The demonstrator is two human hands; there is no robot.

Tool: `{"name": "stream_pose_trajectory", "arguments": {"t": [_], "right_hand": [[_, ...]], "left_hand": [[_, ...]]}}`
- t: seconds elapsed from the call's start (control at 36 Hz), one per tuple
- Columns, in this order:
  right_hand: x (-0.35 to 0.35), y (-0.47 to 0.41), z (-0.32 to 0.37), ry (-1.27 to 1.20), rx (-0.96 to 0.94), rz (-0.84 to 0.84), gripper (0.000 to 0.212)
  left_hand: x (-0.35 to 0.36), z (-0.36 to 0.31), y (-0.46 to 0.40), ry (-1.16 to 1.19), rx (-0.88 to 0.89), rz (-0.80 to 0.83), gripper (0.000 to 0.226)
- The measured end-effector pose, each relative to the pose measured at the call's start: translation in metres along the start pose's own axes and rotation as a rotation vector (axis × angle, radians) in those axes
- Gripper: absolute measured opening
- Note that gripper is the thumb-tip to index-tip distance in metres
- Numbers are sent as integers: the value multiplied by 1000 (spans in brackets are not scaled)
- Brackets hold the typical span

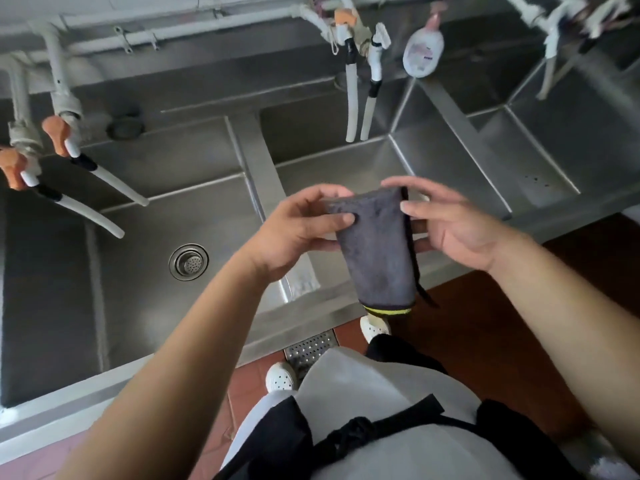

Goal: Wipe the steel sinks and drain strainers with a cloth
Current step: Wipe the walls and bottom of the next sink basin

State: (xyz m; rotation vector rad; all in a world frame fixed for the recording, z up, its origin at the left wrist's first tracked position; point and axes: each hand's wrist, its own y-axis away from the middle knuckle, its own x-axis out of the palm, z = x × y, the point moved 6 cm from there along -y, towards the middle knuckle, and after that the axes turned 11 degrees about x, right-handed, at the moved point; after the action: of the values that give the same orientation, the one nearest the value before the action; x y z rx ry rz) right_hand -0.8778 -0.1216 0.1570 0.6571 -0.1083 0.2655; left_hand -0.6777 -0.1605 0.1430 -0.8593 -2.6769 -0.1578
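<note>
A folded dark grey cloth (379, 251) with a yellow-green hem hangs between both hands above the divider between the left and middle basins. My left hand (298, 230) pinches its upper left edge with thumb and fingers. My right hand (446, 223) holds its upper right edge, thumb on the front. The left steel sink (145, 299) has a round drain strainer (188, 262) in its floor. The middle sink (332, 168) lies behind the cloth, its drain hidden. A third sink (554, 150) is at the right.
White hoses (358, 98) hang from orange-handled taps over the middle basin, and two more hoses (114, 188) slant over the left basin. A soap pump bottle (423, 50) stands on the back ledge. A floor drain grate (310, 349) and my white shoes sit below the sink's front edge.
</note>
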Motion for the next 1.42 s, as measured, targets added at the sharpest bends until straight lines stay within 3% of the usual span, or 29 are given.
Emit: {"name": "stream_pose_trajectory", "arguments": {"t": [0.17,0.42,0.47,0.53,0.67,0.78,0.86,1.03,1.22,1.28,1.42], "right_hand": [[-17,-53,-50,-160,181,128,55],[-95,-125,-50,53,242,138,45],[-120,-147,-53,108,264,81,45],[-151,-173,-58,211,273,-48,44],[-234,-252,-57,469,298,-433,45],[-273,-316,-37,781,208,-637,42],[-286,-359,-37,921,186,-709,52],[-276,-418,-82,922,318,-710,52],[-205,-462,-125,1062,400,-716,58],[-178,-480,-127,1087,394,-620,57],[-87,-488,-141,1514,51,-248,61]], "left_hand": [[-12,42,-39,-85,-151,-345,25],[-9,106,-87,-110,-312,-696,23],[-17,117,-95,-222,-312,-787,35],[-34,124,-96,-492,-345,-865,51],[-83,140,-80,-1279,-613,-742,83],[-115,156,-74,-1491,-679,-703,89],[-120,169,-77,-1555,-631,-680,87],[-111,170,-79,-1687,-433,-722,80],[-110,167,-84,-1704,-393,-726,74],[-111,167,-84,-1706,-369,-736,73],[-112,169,-83,-1680,-347,-750,71]]}}
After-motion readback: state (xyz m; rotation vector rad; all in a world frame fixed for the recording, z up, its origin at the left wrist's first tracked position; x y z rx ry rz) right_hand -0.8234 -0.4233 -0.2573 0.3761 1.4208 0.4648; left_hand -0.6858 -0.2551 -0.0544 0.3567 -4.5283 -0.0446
